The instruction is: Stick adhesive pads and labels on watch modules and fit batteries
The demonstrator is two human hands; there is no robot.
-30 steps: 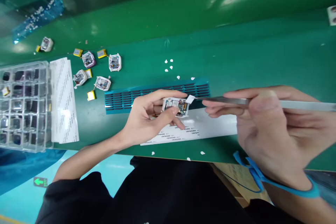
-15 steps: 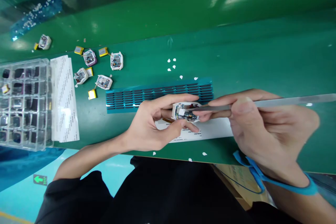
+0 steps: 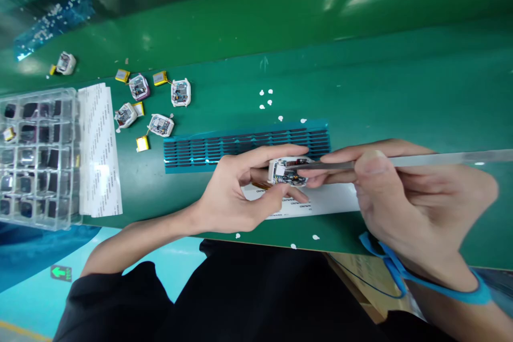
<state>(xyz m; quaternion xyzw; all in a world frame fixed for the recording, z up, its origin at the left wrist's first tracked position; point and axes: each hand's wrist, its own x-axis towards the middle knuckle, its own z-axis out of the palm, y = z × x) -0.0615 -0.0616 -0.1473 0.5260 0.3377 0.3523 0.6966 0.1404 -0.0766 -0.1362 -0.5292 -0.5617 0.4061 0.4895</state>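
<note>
Held between the fingers and thumb of my left hand (image 3: 244,192) is a white smartwatch housing (image 3: 290,177) with its circuit board exposed. My right hand (image 3: 412,192), a blue strap round its wrist, pinches metal tweezers (image 3: 401,161). Their tips reach over the board, beside a small white piece (image 3: 281,170) in the housing; whether they grip it I cannot tell. Under my hands lies a white printed backing sheet (image 3: 328,200), partly covered. Just behind is a blue sheet of black strips (image 3: 244,141).
At the left, several open watch housings (image 3: 181,92) lie with wired yellow batteries (image 3: 160,78). A clear compartment tray (image 3: 74,171) and stacked printed sheets (image 3: 100,155) stand beyond them. Small white stickers (image 3: 270,102) dot the green table (image 3: 385,96). Blue film (image 3: 56,24) lies at the back left.
Both hands sit very slightly further right in view, along with the table items, as the view shifts. The tweezers stay over the board, and both grips are the same.
</note>
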